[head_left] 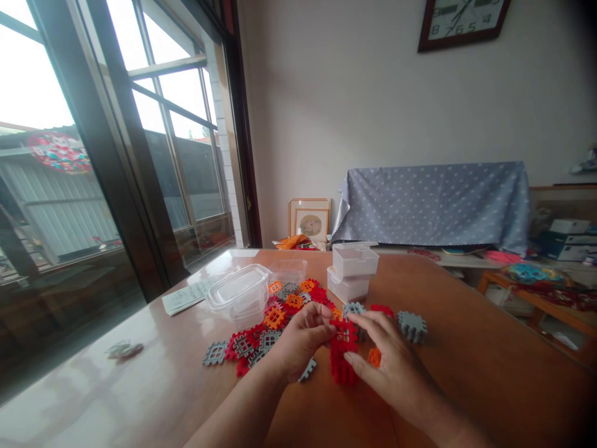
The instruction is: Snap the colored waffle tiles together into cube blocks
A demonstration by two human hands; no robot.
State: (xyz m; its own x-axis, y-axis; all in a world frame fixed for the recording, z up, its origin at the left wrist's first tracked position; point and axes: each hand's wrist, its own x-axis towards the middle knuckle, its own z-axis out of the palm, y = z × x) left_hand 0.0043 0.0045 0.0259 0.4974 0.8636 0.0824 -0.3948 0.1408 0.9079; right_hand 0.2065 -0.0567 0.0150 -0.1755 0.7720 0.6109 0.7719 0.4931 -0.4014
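At the front of the table, my left hand (308, 336) pinches the left edge of a red interlocking window tile (346, 336) between thumb and fingers. My right hand (389, 354) holds the tile's right side, thumb low and fingers at its upper edge. Directly below the tile, and seemingly against it, is a stack of red tiles (344, 372). An orange tile (374, 356) lies beside my right thumb, partly hidden. One grey tile (308, 370) shows just under my left wrist. A stack of grey tiles (412, 326) stands to the right of my right hand.
Loose red, orange and grey tiles (275, 318) are heaped left of centre. Clear plastic containers (240, 292) stand behind them. Two white boxes (349, 283) are stacked further back. A paper booklet (186, 297) and a small plastic bag (124, 350) lie at left on the wooden table (448, 373).
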